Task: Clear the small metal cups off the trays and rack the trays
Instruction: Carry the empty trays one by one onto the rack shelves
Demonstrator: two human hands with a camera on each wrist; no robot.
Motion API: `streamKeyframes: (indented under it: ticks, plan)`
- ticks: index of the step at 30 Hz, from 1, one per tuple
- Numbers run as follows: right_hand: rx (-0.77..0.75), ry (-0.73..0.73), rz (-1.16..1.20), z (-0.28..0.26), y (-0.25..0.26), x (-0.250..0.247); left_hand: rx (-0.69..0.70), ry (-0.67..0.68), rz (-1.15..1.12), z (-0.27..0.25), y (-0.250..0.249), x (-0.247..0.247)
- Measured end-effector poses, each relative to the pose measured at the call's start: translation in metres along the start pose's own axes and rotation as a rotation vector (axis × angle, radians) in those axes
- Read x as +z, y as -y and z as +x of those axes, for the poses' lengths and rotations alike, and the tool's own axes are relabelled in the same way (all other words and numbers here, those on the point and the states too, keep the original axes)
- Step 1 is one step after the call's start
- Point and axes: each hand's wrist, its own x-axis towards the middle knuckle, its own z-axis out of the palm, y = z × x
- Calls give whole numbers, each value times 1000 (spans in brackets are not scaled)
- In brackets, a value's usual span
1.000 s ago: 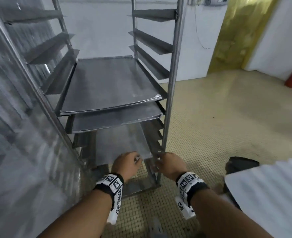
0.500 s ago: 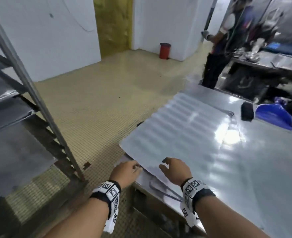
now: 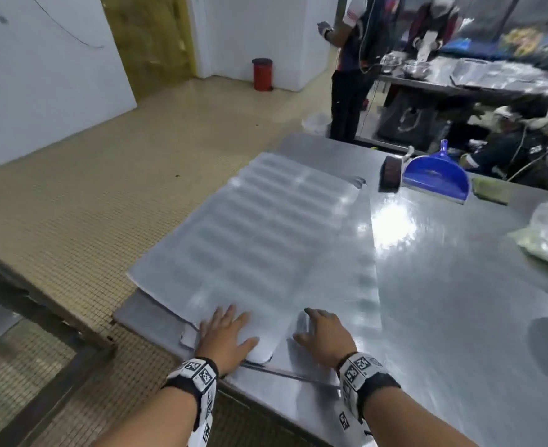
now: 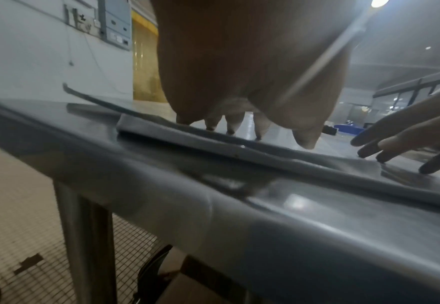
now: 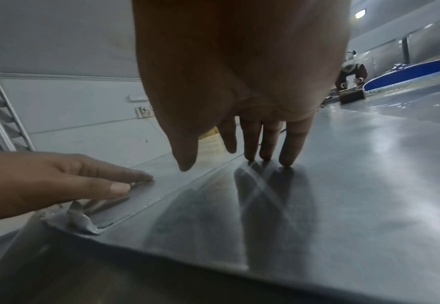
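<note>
While the stacked flat grey metal trays lie at the steel bench corner, the left hand is laid flat on them, fingers spread. The right hand is likewise spread, fingertips touching the metal.

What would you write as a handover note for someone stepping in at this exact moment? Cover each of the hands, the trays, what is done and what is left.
Left hand: open, fingers flat on the near end of the top tray.
Right hand: open, fingertips on the trays beside it.
Trays: stacked, slightly skewed, at the steel table's near-left corner.
Done: no cups visible on the top tray.
Left: grip it, carry it to the rack, then the trays beneath.
</note>
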Motion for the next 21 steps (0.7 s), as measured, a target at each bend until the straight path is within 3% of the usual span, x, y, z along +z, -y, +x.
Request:
streamKeyframes:
  ticks: [7,13,21]
  plan:
    - [33,-37,59,15,2,-5,34,-96,-76,0,6,-10]
    - [98,-32,81,37,8,-13,-74,-158,-436,29,18,-46]
    - [282,-88,153,87,34,-25,-72,-58,-374,114,77,-112]
